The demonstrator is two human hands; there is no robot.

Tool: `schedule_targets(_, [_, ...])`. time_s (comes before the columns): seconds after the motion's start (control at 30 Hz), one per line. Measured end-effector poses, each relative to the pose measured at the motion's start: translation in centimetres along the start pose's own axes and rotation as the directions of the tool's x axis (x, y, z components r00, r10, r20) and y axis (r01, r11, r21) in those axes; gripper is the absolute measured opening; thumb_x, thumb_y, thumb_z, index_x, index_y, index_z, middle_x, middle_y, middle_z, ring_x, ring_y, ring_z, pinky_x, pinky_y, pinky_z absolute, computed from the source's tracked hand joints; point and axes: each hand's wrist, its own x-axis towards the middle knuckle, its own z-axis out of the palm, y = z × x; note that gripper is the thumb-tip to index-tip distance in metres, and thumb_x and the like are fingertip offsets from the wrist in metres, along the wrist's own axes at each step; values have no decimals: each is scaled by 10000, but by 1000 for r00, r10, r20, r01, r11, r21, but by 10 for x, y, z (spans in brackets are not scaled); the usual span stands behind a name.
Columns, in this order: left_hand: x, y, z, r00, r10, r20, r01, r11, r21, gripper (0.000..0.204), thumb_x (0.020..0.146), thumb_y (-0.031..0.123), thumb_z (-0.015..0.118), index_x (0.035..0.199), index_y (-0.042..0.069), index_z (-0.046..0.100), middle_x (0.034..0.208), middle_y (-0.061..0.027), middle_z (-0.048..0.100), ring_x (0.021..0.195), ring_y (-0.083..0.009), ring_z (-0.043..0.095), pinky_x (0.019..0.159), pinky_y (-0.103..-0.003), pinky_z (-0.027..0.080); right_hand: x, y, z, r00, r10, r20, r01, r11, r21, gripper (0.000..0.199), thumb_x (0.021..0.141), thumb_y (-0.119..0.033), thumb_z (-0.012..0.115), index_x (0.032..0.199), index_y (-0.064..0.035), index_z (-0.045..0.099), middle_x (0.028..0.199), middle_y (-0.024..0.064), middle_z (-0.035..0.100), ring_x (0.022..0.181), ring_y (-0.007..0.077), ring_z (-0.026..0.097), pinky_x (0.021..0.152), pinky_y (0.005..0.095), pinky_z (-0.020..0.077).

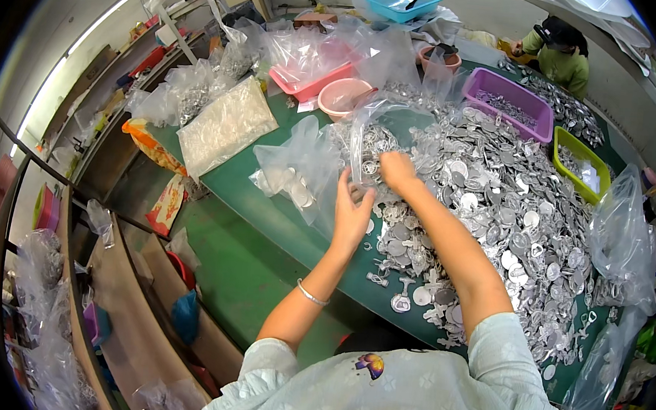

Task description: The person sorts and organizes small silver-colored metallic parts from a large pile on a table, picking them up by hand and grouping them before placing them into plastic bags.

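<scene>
My left hand [352, 211] and my right hand [397, 169] both grip a clear plastic bag [367, 143] that holds shiny metal pieces. The left hand pinches the bag's lower edge and the right hand holds its side, just above the green table [267, 200]. To the right spreads a big heap of small silver metal parts [498, 203], some round, some ring-shaped. A second clear bag [296, 168] with a few parts lies just left of my hands. A thin bracelet sits on my left wrist.
A purple basket [509, 104], a yellow-green basket [581, 165], a pink tray [311, 80], pink bowls [344, 97] and a blue tray [402, 3] stand at the far side. Filled clear bags [223, 123] lie at the left. Another person [559, 57] sits at the far right corner.
</scene>
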Motion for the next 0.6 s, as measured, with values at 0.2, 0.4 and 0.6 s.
schedule_targets(0.2, [-44, 2, -15, 996, 46, 79, -55, 991, 122, 511, 832, 60, 558, 1281, -9, 325, 1236, -178, 437, 1134, -223, 463, 858, -323, 445, -24, 35, -55, 959, 262, -106, -125, 728, 674, 156, 755, -50, 624, 901, -1, 653, 726, 119, 639, 638, 177, 601, 593, 270, 469])
schedule_targets(0.4, [-69, 9, 1, 986, 41, 162, -36, 999, -30, 408, 847, 54, 540, 1226, -10, 402, 1132, -133, 510, 1045, -185, 506, 813, -293, 448, -97, 21, -106, 941, 261, 216, -273, 205, 940, 209, 819, -64, 606, 1005, 31, 611, 775, 23, 611, 666, 81, 537, 620, 206, 436])
schedule_targets(0.6, [-85, 16, 9, 951, -169, 259, 244, 925, -291, 309, 893, 133, 517, 1147, -32, 454, 887, -113, 607, 744, -148, 590, 606, -226, 463, -162, -14, -118, 932, 178, 316, -339, 122, 933, 205, 801, -9, 603, 999, 39, 605, 827, 40, 619, 694, 74, 540, 627, 201, 442])
